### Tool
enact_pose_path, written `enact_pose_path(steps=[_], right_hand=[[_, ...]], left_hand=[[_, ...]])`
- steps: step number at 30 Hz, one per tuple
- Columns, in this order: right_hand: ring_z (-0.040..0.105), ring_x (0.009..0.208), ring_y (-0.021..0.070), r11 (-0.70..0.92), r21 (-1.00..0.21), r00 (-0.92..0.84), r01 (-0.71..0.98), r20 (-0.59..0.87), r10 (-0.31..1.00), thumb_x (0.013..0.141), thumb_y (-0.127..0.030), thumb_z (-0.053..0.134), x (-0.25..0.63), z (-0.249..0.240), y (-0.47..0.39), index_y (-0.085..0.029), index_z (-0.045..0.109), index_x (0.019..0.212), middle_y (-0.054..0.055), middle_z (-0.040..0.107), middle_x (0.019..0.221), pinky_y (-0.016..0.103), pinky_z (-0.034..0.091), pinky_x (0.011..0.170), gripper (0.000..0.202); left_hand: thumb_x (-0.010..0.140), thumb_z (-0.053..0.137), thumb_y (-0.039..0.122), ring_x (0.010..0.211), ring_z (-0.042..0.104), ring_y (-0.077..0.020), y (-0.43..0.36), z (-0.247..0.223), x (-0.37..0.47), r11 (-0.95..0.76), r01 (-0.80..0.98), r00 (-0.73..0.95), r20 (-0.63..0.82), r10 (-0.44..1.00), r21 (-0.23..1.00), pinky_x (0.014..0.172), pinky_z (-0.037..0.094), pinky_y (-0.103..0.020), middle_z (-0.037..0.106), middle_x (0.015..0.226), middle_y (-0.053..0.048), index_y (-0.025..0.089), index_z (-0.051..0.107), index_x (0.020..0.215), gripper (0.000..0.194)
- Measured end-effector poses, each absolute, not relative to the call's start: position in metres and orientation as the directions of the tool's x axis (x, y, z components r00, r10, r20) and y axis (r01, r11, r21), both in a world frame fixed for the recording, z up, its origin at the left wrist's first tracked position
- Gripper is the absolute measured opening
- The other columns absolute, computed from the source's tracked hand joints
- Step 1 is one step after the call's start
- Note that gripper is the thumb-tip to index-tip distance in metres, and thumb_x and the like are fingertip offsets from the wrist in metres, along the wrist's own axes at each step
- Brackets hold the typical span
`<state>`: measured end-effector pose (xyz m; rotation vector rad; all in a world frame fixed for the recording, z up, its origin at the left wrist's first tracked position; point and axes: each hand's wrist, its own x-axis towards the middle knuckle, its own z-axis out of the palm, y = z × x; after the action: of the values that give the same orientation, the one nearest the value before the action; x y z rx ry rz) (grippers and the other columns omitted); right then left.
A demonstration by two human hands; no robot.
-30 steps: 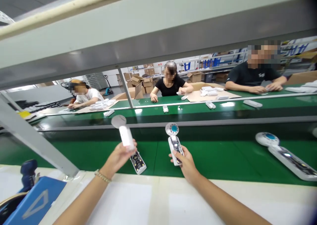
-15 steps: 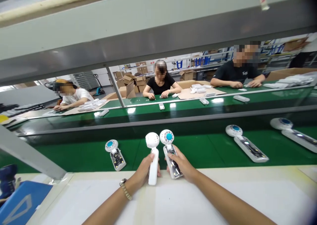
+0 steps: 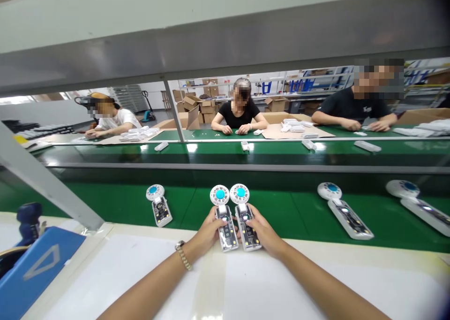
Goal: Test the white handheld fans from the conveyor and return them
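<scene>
My left hand (image 3: 208,232) is closed around a white handheld fan (image 3: 228,233), its thumb lying on the dark circuit face of the handle. My right hand (image 3: 264,231) grips a second handheld fan (image 3: 249,235), thumb also on the handle. Both fans stand side by side, round heads up, with blue centres facing me and their heads nearly touching. Small lights glow on the handles. The fingers behind the handles are mostly hidden. Left of my hands, another fan (image 3: 161,211) lies on the green conveyor belt (image 3: 197,184).
Two more fans, a nearer one (image 3: 350,219) and a farther one (image 3: 427,212), lie on the belt at right. A blue bin (image 3: 42,268) stands at lower left beside a slanted metal post (image 3: 52,174). Across the belt sit three people near white parts. A grey beam (image 3: 211,48) spans overhead.
The fan in my left hand has turned from its plain white back to its blue-centred circuit side. The right-hand fan stays held much as before. The camera view has levelled and shifted slightly.
</scene>
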<state>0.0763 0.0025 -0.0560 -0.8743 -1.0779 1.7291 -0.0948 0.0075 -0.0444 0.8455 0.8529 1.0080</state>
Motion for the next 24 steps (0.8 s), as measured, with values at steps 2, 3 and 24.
enact_pose_path(steps=[2,3,24], right_hand=[[0.062,0.068,0.0173,-0.197,-0.931,-0.353,-0.308,-0.080,0.932,0.073,-0.032,0.053,0.077,-0.057,0.003,-0.027,0.033,0.124,0.004,0.061,0.102,0.036,0.051,0.068,0.055],[0.062,0.071,0.0177,-0.182,-0.935,-0.349,-0.304,-0.068,0.935,0.073,-0.033,0.053,0.077,-0.057,0.003,-0.027,0.032,0.124,0.005,0.060,0.103,0.037,0.050,0.070,0.056],[0.052,0.109,0.0241,-0.061,-0.949,-0.430,-0.309,0.082,0.899,0.083,-0.036,0.053,0.080,-0.057,0.003,-0.026,0.032,0.126,0.009,0.049,0.124,0.043,0.041,0.092,0.049]], left_hand=[[0.064,0.061,0.012,0.070,0.064,-0.0203,0.008,-0.047,-0.096,0.296,-0.350,0.298,-0.194,0.935,0.889,0.065,0.053,-0.037,0.061,0.092,-0.004,0.021,0.039,0.103,0.045],[0.064,0.060,0.012,0.071,0.064,-0.0200,0.008,-0.048,-0.097,0.295,-0.346,0.301,-0.192,0.934,0.891,0.065,0.052,-0.037,0.060,0.092,-0.004,0.021,0.039,0.103,0.046],[0.067,0.070,0.023,0.095,0.057,-0.0233,0.010,-0.057,-0.101,0.172,-0.216,0.286,-0.106,0.952,0.961,0.085,0.043,-0.040,0.056,0.101,-0.009,0.017,0.043,0.106,0.047]])
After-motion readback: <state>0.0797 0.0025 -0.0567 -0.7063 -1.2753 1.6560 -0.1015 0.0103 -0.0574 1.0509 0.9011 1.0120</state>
